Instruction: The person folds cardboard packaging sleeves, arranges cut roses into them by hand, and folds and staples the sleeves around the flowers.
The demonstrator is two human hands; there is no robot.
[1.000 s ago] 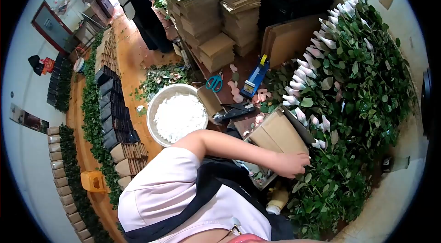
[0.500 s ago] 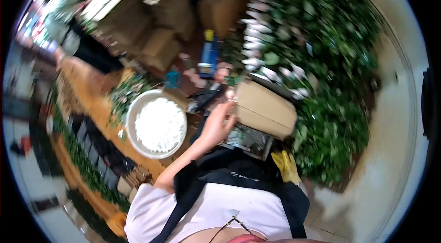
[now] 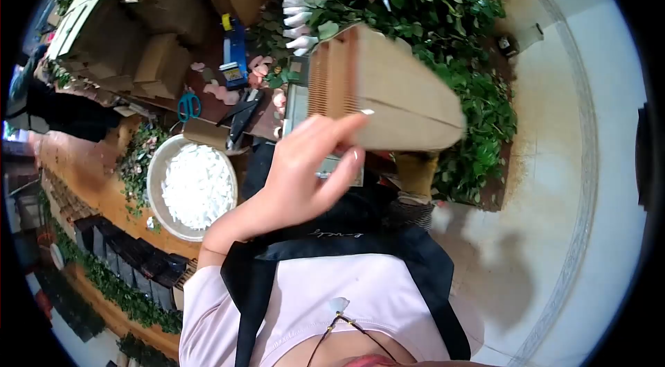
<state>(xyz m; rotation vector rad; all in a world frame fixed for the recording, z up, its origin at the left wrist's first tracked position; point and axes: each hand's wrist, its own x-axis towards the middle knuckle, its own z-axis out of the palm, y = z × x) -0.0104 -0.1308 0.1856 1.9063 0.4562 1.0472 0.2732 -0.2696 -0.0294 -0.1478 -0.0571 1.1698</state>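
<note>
A folded piece of corrugated cardboard (image 3: pixel 409 100), ridged on its left face, is tilted up in front of me. My left hand (image 3: pixel 305 169) is at its near left edge. The index finger is stretched toward the cardboard and the thumb stands apart from it, with no object visible between them. My right hand (image 3: pixel 417 174), in a yellow glove, is at the cardboard's lower edge, and its fingers are hidden behind the board. Beyond the cardboard lie pale wrapped flower heads (image 3: pixel 298 15) in a row, with a thick pile of green leafy stems (image 3: pixel 478 76) beside them.
A round tub of small white pieces (image 3: pixel 154 183) stands at the left. On the table are teal scissors (image 3: pixel 188 108), a blue tape dispenser (image 3: pixel 233 55), a black tool (image 3: pixel 244 116) and loose pink petals (image 3: pixel 222 94). Cardboard boxes (image 3: pixel 161 65) are stacked behind, near a person (image 3: pixel 66 114).
The view has shifted right. The cardboard has risen and tilted, showing its ridged face, and the yellow-gloved right hand has moved up with it. My left hand appears nearer and larger.
</note>
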